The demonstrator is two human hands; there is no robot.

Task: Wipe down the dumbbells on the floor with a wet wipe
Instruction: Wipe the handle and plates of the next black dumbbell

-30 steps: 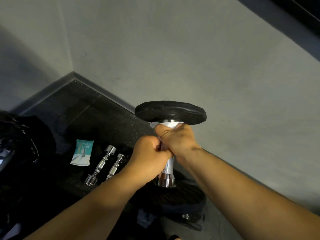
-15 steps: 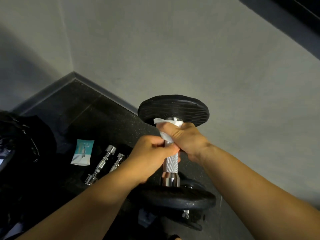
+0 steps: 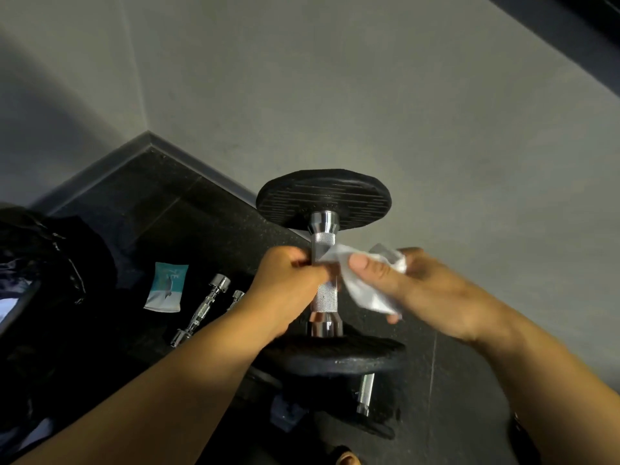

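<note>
We had the dumbbell (image 3: 323, 297) standing upright, one black plate up and one down. Our left hand (image 3: 288, 286) was curled round the middle of its knurled handle. Our right hand (image 3: 412, 286), just right of the dumbbell, pinched the wet wipe (image 3: 365, 286) between thumb and fingers. The hands were apart, joined only by the wipe, whose far end lay against the handle by the left fingers.

We judged tipping the chief risk. One hand alone steadied the weight, and a sideways tug on the wipe could pull the top plate over. A second dumbbell (image 3: 365, 391) lay directly below the dumbbell, and we could not tell whether the lower plate rested on it. If it did, that footing could roll. A damp handle would also loosen our grip. A fall would land on the floor (image 3: 161, 213), perhaps on the chrome bars (image 3: 201, 307) or the wipe packet (image 3: 166, 286) left of the dumbbell. The knurling might snag and tear the wipe, or the wipe might slip free.
</note>
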